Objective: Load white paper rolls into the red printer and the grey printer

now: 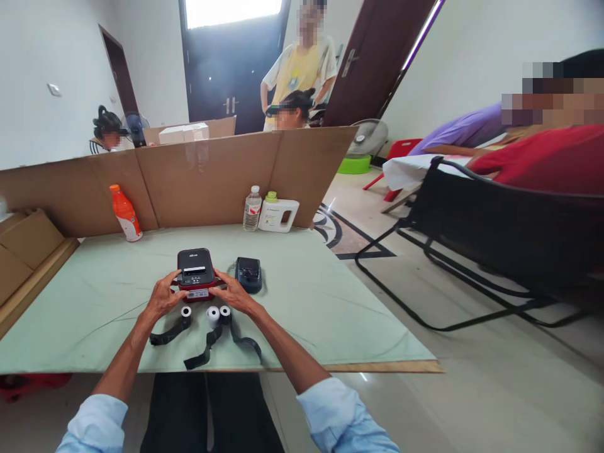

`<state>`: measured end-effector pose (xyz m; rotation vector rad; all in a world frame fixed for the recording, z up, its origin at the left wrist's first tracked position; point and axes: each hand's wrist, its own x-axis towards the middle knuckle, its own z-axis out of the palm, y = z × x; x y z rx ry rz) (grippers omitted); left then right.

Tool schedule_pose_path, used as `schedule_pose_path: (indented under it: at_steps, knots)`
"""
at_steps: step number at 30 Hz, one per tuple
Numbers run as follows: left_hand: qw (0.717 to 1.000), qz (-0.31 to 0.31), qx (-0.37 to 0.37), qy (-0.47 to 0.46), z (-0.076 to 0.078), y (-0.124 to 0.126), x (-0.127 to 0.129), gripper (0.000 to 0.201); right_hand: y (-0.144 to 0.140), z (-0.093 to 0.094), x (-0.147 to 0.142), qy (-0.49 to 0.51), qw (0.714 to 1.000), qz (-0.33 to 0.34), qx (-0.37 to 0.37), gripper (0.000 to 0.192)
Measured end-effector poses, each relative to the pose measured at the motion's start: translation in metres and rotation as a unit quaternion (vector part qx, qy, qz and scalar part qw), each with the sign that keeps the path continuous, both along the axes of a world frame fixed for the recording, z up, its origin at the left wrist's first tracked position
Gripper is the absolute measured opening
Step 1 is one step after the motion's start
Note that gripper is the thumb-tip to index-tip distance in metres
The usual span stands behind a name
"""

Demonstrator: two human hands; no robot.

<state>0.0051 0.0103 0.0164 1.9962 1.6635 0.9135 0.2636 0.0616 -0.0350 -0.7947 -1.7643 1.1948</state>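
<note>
A portable receipt printer, black on top with red sides, is on the table between my hands. My left hand grips its left side, thumb at the front corner. My right hand grips the right side in the same way. Just in front of the printer stand three small paper rolls, a left one, a middle one and a right one, with dark strips trailing toward me. Right of my right hand lies a second small dark device, its kind unclear.
A cardboard partition borders the back of the green-covered table. Before it stand an orange bottle, a clear bottle and a white jug. Cardboard boxes lie left. Several people sit or stand beyond; a black folding chair is right.
</note>
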Motion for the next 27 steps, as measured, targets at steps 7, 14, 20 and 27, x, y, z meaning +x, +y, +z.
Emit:
schedule_pose_path:
  at_steps: [7,14,20,27]
  knots:
    - [0.997,-0.003,0.063,0.046,-0.008,-0.001,-0.010,0.048,-0.001,-0.021,-0.002,-0.020,0.999,-0.020,0.014,0.070]
    - [0.990,-0.043,0.122,0.057,-0.013,0.007,-0.013,0.035,0.007,-0.035,-0.003,-0.009,0.999,-0.021,0.023,0.068]
    - [0.988,-0.049,0.130,0.074,-0.011,0.007,-0.014,0.030,0.008,-0.037,-0.005,-0.003,1.000,-0.014,0.026,0.065]
    - [0.991,-0.041,0.104,0.069,-0.007,0.006,-0.012,0.029,0.009,-0.037,-0.006,-0.006,0.999,-0.026,0.033,0.065]
